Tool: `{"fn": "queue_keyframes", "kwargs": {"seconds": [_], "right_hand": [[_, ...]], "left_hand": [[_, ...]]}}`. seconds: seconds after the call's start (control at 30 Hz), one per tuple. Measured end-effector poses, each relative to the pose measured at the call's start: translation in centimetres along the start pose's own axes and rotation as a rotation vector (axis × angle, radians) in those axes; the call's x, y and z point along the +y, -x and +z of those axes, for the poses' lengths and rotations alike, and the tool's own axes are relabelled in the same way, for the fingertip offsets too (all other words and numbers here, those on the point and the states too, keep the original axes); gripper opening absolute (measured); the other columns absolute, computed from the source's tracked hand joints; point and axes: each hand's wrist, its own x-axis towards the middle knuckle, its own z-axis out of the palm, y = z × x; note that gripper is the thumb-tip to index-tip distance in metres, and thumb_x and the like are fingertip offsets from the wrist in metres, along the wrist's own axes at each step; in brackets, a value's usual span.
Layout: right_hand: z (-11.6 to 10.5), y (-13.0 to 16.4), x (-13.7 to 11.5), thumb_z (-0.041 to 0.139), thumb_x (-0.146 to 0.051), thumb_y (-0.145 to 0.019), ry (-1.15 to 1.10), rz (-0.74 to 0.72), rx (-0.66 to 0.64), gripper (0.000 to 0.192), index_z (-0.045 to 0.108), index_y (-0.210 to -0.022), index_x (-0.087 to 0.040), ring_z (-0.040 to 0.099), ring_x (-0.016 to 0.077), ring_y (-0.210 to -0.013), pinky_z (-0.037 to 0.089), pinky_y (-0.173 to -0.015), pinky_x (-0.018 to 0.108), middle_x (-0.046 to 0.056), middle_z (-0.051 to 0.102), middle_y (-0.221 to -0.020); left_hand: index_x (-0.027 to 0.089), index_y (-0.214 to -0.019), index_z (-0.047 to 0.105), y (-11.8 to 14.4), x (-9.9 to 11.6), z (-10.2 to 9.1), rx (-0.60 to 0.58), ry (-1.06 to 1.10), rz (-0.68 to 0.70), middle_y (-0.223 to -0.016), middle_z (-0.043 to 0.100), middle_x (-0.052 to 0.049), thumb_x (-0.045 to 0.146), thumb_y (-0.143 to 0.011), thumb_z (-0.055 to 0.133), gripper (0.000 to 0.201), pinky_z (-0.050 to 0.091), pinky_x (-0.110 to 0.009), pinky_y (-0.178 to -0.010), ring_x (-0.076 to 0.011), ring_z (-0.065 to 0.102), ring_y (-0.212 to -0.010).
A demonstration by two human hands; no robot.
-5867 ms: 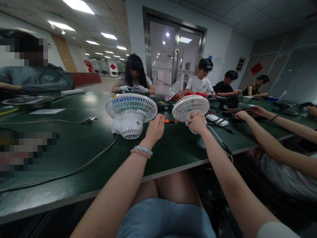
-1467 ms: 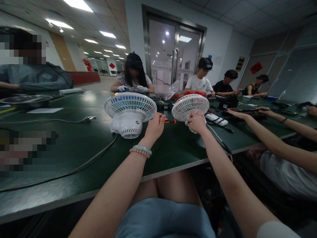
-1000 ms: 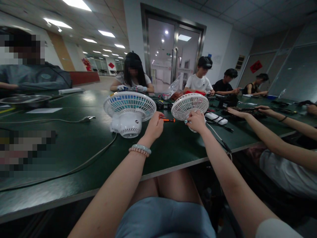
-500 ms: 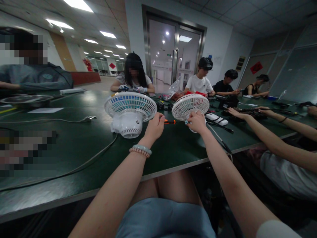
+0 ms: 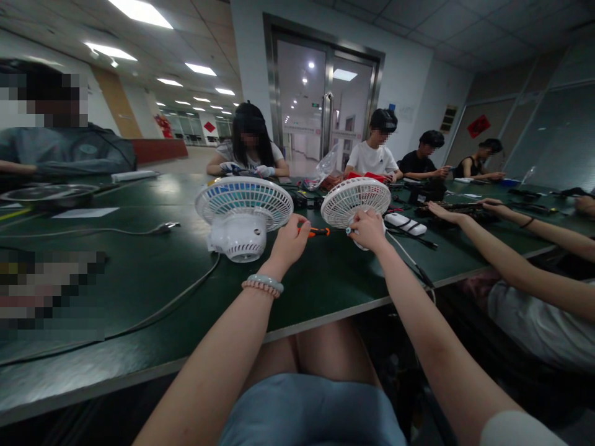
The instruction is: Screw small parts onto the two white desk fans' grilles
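Observation:
Two white fans lie on the table in front of me, their round grilles facing away. Beside the larger fan (image 5: pixel 239 232) on the left, my left hand (image 5: pixel 290 244) has curled fingers closed on a screwdriver. The orange-and-black handle of this screwdriver (image 5: pixel 320 232) sticks out to the right; its other end is hidden by the hand. My right hand (image 5: pixel 369 230) is closed around the back of the smaller fan (image 5: pixel 348 201), covering much of its housing. A small pale-blue tip (image 5: pixel 349 231) shows at its fingers; what it belongs to is unclear.
A white power strip (image 5: pixel 405 224) with dark cords lies right of the smaller fan. A pale cable (image 5: pixel 186 285) runs left, near a plug (image 5: pixel 168 227). Co-workers sit across and to the right, where another person's hand (image 5: pixel 444 212) rests on dark parts.
The view has tilted slightly, so everything sits a little lower. My left hand and the screwdriver have shifted slightly right relative to the larger fan. My right hand stays on the smaller fan.

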Motion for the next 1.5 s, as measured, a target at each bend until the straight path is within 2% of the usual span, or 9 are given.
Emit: {"fn": "queue_keyframes", "kwargs": {"seconds": [0.1, 0.23, 0.33, 0.43, 0.53, 0.73, 0.97, 1.27, 1.5], "right_hand": [[-0.06, 0.01, -0.03, 0.053, -0.041, -0.078, 0.001, 0.002, 0.003, 0.024, 0.069, -0.090, -0.029, 0.036, 0.0266, -0.103, 0.028, -0.081, 0.040, 0.006, 0.053, -0.108], [-0.15, 0.04, -0.03, 0.052, -0.041, -0.078, -0.006, 0.000, -0.009, 0.024, 0.069, -0.091, -0.029, 0.035, 0.0272, -0.103, 0.028, -0.081, 0.040, 0.006, 0.052, -0.108], [-0.18, 0.05, 0.01, 0.052, -0.042, -0.079, -0.011, -0.009, -0.009, 0.025, 0.069, -0.091, -0.029, 0.035, 0.0272, -0.103, 0.028, -0.080, 0.040, 0.006, 0.052, -0.108], [-0.21, 0.06, 0.01, 0.052, -0.042, -0.078, -0.018, -0.008, -0.002, 0.025, 0.069, -0.091, -0.029, 0.036, 0.0269, -0.102, 0.028, -0.080, 0.040, 0.006, 0.053, -0.108], [-0.26, 0.05, -0.03, 0.053, -0.041, -0.078, -0.019, -0.001, -0.005, 0.024, 0.070, -0.090, -0.029, 0.036, 0.0270, -0.102, 0.028, -0.080, 0.040, 0.006, 0.052, -0.108], [-0.23, 0.02, -0.08, 0.053, -0.041, -0.078, -0.018, -0.002, 0.004, 0.023, 0.070, -0.089, -0.029, 0.036, 0.0273, -0.102, 0.028, -0.079, 0.040, 0.006, 0.053, -0.107], [-0.19, 0.05, -0.10, 0.052, -0.042, -0.079, -0.004, 0.005, -0.001, 0.025, 0.070, -0.091, -0.029, 0.036, 0.0276, -0.103, 0.028, -0.080, 0.040, 0.007, 0.052, -0.109], [-0.20, 0.03, -0.07, 0.052, -0.041, -0.078, -0.010, -0.005, 0.013, 0.024, 0.070, -0.090, -0.030, 0.036, 0.0272, -0.102, 0.028, -0.079, 0.040, 0.006, 0.053, -0.107], [-0.27, 0.04, -0.08, 0.051, -0.040, -0.079, -0.020, 0.000, 0.010, 0.025, 0.070, -0.090, -0.029, 0.036, 0.0271, -0.102, 0.028, -0.078, 0.040, 0.007, 0.053, -0.108]], "left_hand": [[0.018, -0.089, 0.052, 0.02, 0.21, -0.09, 0.021, -0.025, 0.006, -0.078, 0.057, -0.004, 0.041, -0.086, 0.035, 0.029, 0.040, -0.030, -0.065, -0.0182, 0.056, -0.072], [0.018, -0.091, 0.051, 0.09, 0.22, -0.12, -0.022, 0.040, -0.032, -0.068, 0.054, -0.002, 0.041, -0.085, 0.035, 0.029, 0.039, -0.028, -0.059, -0.0154, 0.054, -0.061], [0.018, -0.102, 0.048, 0.19, -0.03, -0.01, -0.048, 0.151, -0.066, -0.061, 0.051, 0.002, 0.036, -0.083, 0.037, 0.029, 0.039, -0.027, -0.055, -0.0133, 0.051, -0.054], [0.019, -0.117, 0.037, 0.25, -0.37, 0.13, -0.092, 0.306, -0.108, -0.058, 0.049, 0.005, 0.025, -0.080, 0.034, 0.038, 0.037, -0.024, -0.049, -0.0113, 0.047, -0.049], [0.020, -0.120, 0.031, 0.27, -0.55, 0.16, -0.113, 0.393, -0.128, -0.059, 0.049, 0.005, 0.020, -0.077, 0.031, 0.043, 0.034, -0.022, -0.045, -0.0106, 0.047, -0.048], [0.019, -0.104, 0.037, 0.33, -0.29, 0.11, -0.079, 0.318, -0.099, -0.053, 0.046, 0.006, 0.029, -0.084, 0.032, 0.023, 0.034, -0.023, -0.047, -0.0106, 0.045, -0.046], [0.019, -0.100, 0.042, 0.03, -0.38, 0.40, -0.041, 0.187, -0.089, -0.054, 0.047, 0.004, 0.041, -0.087, 0.028, 0.028, 0.033, -0.025, -0.049, -0.0115, 0.046, -0.047], [0.018, -0.100, 0.045, 0.04, -0.22, 0.24, -0.059, 0.330, -0.113, -0.055, 0.044, 0.004, 0.024, -0.081, 0.029, 0.026, 0.033, -0.024, -0.047, -0.0110, 0.043, -0.048], [0.017, -0.097, 0.046, -0.13, -0.29, 0.14, -0.051, 0.231, -0.071, -0.055, 0.048, 0.003, 0.023, -0.081, 0.028, 0.025, 0.036, -0.026, -0.052, -0.0131, 0.046, -0.052]]}}
